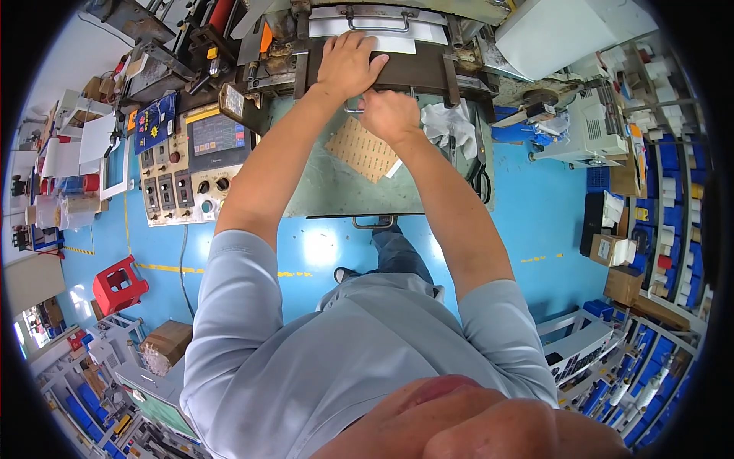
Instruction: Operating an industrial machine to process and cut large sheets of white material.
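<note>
My left hand point(349, 67) lies with fingers stretched over a dark flat plate point(417, 73) of the machine, its fingertips at the edge of a white sheet point(396, 46). Just below it, my right hand point(388, 115) is closed round a metal handle point(352, 110) at the plate's near side; most of the handle is hidden by the fist. A tan sheet with rows of small printed marks point(358, 153) lies on the greenish metal table point(321, 191) beneath my right wrist. A second metal handle point(378, 23) crosses the white sheets farther back.
Left of the table stands a control panel with a touchscreen point(218, 138) and knobs. White crumpled cloth point(447, 126) and black-handled scissors point(479, 182) lie at the table's right. A red stool point(120, 284) is on the blue floor; shelves with blue bins point(665, 176) line the right.
</note>
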`<state>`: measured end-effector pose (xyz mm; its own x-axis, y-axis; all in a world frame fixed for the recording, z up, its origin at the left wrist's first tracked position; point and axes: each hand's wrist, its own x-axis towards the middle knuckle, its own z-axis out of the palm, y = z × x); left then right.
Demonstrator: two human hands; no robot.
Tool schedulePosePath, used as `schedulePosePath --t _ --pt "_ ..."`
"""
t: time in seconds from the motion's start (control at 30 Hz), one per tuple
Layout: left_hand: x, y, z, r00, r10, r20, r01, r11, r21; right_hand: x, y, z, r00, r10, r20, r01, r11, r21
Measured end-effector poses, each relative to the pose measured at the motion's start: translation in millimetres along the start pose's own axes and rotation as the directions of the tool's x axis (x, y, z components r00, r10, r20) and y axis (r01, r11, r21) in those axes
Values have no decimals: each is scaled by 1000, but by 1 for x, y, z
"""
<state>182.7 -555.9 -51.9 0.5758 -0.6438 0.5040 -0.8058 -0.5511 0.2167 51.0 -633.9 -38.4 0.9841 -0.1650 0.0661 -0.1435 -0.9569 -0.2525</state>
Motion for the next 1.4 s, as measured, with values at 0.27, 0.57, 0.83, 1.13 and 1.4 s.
schedulePosePath --t 0.27,0.57,0.83,1.13,1.4 --pt "-46 50 -28 992 30 -126 -85 884 -459 11 9 6 992 129 7 -129 989 74" --pt "-63 80 -13 975 43 -219 -132 901 -414 22 25 25 956 -171 -238 142 981 -134" --pt "-45 70 7 960 15 -279 -133 904 -406 50 38 37 854 -406 -326 274 883 -382" --pt "-54 70 -9 958 -46 -283 -77 909 -410 77 54 11 987 -163 6 162 985 53" --pt "-234 40 -58 984 -140 -109 94 932 -351 84 17 -1 1000 24 12 -22 983 -185"
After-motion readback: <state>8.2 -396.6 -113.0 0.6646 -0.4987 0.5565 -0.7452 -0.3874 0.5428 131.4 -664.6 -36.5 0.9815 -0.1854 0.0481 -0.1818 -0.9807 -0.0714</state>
